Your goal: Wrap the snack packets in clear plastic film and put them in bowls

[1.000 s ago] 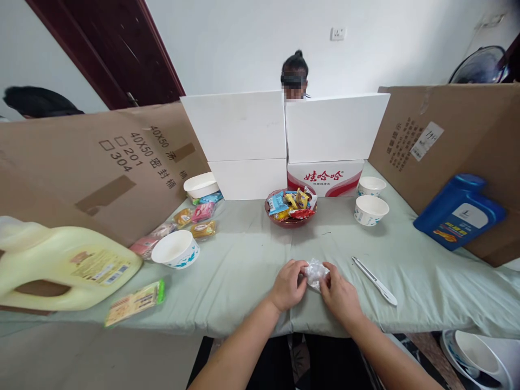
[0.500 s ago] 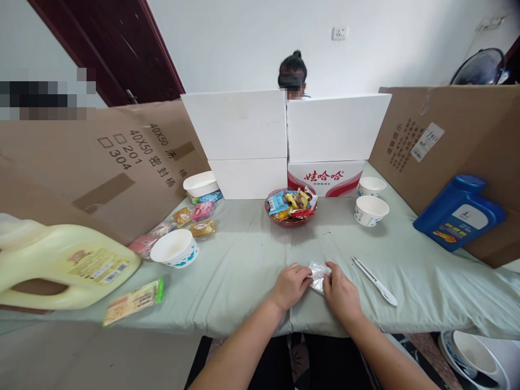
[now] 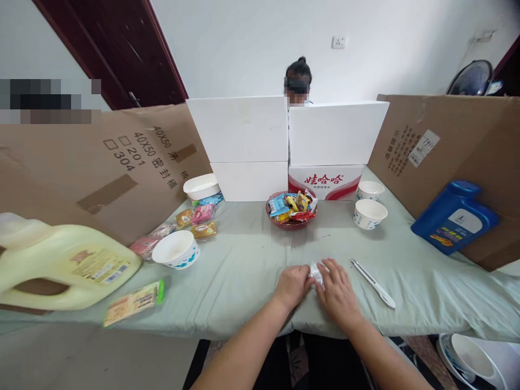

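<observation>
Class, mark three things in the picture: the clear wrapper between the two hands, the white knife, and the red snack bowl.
clear wrapper (image 3: pixel 316 273), head view, on the crumpled part showing between the hands.
white knife (image 3: pixel 372 282), head view, mid-length.
red snack bowl (image 3: pixel 289 223), head view, on its front rim.

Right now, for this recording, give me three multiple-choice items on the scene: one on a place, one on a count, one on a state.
1. Where does the white slim pen-like tool lie?
A. right of the hands
B. inside the dark red snack bowl
C. on the yellow jug

2. How many white paper bowls stand by the red-and-white printed carton?
A. none
B. two
C. five

3. How is the small crumpled clear wrapper kept?
A. lying alone
B. pinched between left hand and right hand
C. hanging from the carton

Answers: 1 A, it lies on the pale green cloth beside the right hand. 2 B, two bowls. 3 B, both hands' fingers meet on it.
</observation>
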Demonstrator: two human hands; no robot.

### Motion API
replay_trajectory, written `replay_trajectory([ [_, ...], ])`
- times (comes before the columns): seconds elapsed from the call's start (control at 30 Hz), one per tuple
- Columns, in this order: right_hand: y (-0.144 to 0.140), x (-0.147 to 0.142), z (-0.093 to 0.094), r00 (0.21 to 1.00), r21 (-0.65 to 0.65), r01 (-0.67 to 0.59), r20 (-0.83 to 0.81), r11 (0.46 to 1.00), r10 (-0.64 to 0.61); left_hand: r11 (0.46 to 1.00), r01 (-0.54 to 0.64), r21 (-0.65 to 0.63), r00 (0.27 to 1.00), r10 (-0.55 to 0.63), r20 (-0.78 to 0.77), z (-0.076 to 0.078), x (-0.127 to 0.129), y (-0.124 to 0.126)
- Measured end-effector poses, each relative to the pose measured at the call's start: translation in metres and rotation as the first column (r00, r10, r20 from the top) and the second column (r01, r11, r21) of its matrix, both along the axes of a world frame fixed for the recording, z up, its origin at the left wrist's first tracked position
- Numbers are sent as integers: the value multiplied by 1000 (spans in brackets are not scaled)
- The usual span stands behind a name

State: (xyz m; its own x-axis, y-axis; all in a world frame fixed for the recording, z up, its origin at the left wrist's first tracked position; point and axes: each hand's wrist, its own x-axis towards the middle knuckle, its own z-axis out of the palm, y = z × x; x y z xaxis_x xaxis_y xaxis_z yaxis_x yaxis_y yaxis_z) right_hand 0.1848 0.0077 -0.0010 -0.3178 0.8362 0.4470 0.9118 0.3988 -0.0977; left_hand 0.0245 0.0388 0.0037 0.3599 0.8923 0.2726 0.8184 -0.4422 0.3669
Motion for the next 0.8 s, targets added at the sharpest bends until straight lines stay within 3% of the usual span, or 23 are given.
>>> replay_trajectory([
  [0.1,-2,-3,-5,979,-171,-163,96,972,182,999,-40,8,999,39,38,-1,-2,-3],
  [0.2,-3,-7,-3,976,-379,-121,122,917,180,991,-132,28,988,129,89,-2,-12,-8],
  [0.33,-2,-10,9,982,-508,-89,98,857,160,971,-232,54,951,215,221,-2,-31,-18],
  [0.53,-1,-12,16,987,-559,-103,45,823,154,993,-111,37,974,101,200,0,-37,-25],
  [0.8,9,1,18,981,-427,-194,-68,883,182,996,-90,-3,961,88,264,-2,-40,-18],
])
